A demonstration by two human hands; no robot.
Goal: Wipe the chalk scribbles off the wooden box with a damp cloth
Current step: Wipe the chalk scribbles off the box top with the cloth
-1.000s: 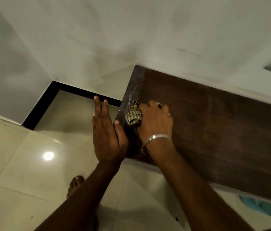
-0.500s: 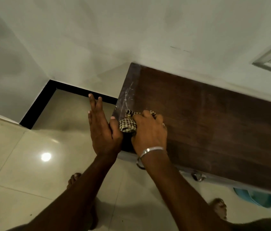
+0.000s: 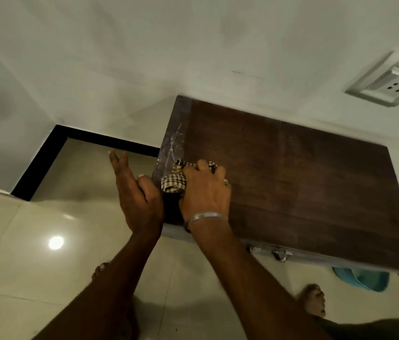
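Presently noted, head view only.

Wooden box (image 3: 291, 187): dark top face, running from frame centre toward 3 o'clock; backed against the wall, with tiled floor (image 3: 22, 266) below.
Chalk scribbles (image 3: 175, 143): pale lines down the left strip of the top, at 11 o'clock from the cloth; not yet wiped. Elsewhere on the top, none made out through the blur.
Cloth (image 3: 174, 184): checked, bunched into a wad, lying on the top near the front-left corner.
Right hand (image 3: 205, 192): clenched over the cloth, fingers curled round it, pressing it onto the wood; metal bangle (image 3: 205, 215) at the wrist.
Left hand (image 3: 137, 197): released, fingers straight and pointing to 12 o'clock, grasping nothing; set along the box's left edge at 9 o'clock from the cloth, thumb at the rim.
Handling, cloth: soft, limp, light; likely to spread flat unless kept balled; best held as a wad under palm and fingertips. Dampness: cannot tell.
Handling, box: stiff, probably heavy, smooth-topped; apt to shift on glossy tile under hard rubbing; best braced at the left edge.
Step in hand: judged to be rubbing toward the unwiped scribbles.
Other: latch (image 3: 279, 255) on the front face, at 5 o'clock from the right hand; wall socket (image 3: 387, 85) at 1 o'clock.
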